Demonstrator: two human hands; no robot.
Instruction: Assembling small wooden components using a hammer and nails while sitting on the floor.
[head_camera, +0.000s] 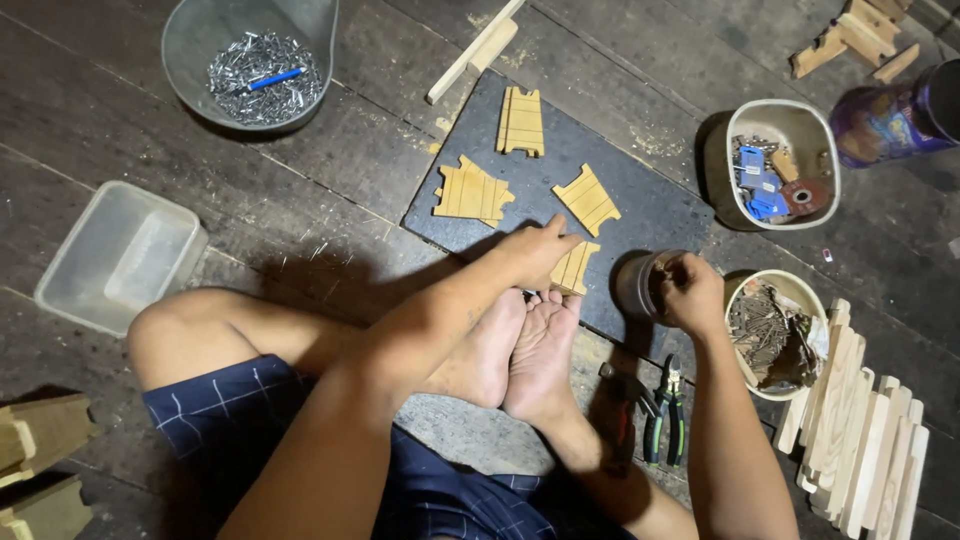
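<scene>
Dark, worn floorboards (330, 180) lay under me where I sat, soles together, at the near edge of a flat black work board (640, 200). My left hand (535, 252) pressed down on a small pale wooden piece with grooves and notched ends (576, 268), fingers closed over its edge, seemingly to keep it from sliding. Three more grooved pieces (472, 190) lay loose on the board toward twelve o'clock, spread apart so each could be reached. My right hand (690, 292) sat at three o'clock from the left, fingers curled into the mouth of a small dark round tin (636, 284); whether they pinched anything, I could not tell. Just beyond, at three o'clock, a cream bowl (745, 290) held a heap of rusty brown nails. At one o'clock a second pale tub (825, 195) held blue and red bits. At eleven o'clock a grey metal basin (200, 40) held shiny silver nails and a blue stick. An empty clear plastic box (120, 255) stood at nine o'clock. Green-handled pliers (668, 410) lay by my right forearm, beside a stack of pale wooden slats (860, 430).
</scene>
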